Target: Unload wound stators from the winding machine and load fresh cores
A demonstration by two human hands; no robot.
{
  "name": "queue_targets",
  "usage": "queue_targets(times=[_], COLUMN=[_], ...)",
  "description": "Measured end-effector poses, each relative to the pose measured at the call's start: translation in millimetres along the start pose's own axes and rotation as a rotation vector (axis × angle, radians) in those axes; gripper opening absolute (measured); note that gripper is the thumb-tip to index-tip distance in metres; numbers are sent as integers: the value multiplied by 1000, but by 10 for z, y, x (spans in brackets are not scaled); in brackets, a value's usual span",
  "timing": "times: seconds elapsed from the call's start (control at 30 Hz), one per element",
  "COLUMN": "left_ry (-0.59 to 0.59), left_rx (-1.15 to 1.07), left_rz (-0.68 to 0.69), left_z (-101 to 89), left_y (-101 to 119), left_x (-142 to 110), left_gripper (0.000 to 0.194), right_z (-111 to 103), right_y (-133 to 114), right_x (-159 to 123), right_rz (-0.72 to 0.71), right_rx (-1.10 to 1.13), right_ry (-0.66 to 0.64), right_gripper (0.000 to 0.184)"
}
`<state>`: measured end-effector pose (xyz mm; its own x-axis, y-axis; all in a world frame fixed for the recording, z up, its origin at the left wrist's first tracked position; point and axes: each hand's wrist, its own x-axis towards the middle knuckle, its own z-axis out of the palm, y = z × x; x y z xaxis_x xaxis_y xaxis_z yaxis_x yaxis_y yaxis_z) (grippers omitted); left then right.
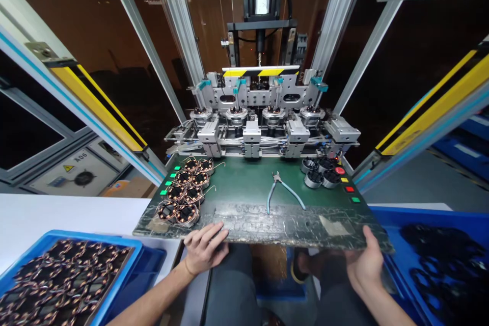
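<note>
My left hand (207, 249) rests on the front edge of the green worktop (244, 183), its fingers laid loosely over the edge and holding nothing. My right hand (365, 265) grips the worktop's front edge near the right corner, thumb on top; its fingers are partly hidden below. Beyond my left hand stand several copper-wound stator coils (187, 214) in two columns, loose wire ends sticking out. Cutting pliers (277, 188) with light blue handles lie spread in the middle. Several unwound stator cores (314, 178) stand at the far right.
A winding machine (252, 135) with several stations spans the back. Yellow light-curtain posts (101, 107) flank both sides. Buttons (349, 189) line the right edge. A blue tray (42, 234) of wound stators is at left; a blue bin (389, 219) of black parts is at right.
</note>
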<state>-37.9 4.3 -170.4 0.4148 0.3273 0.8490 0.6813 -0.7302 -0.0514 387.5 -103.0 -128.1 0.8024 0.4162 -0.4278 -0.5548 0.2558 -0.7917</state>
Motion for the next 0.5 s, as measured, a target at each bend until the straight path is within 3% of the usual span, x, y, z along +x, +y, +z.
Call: queue_targets(times=[0.5], left_ry=[-12], left_rx=[25], left_rz=[3], left_z=[6], left_y=[-14], left_x=[-42], left_gripper=[67], right_z=[74], right_y=[-54], right_x=[-94], right_rz=[-31], right_rx=[-4], right_ry=[-2], right_gripper=[52])
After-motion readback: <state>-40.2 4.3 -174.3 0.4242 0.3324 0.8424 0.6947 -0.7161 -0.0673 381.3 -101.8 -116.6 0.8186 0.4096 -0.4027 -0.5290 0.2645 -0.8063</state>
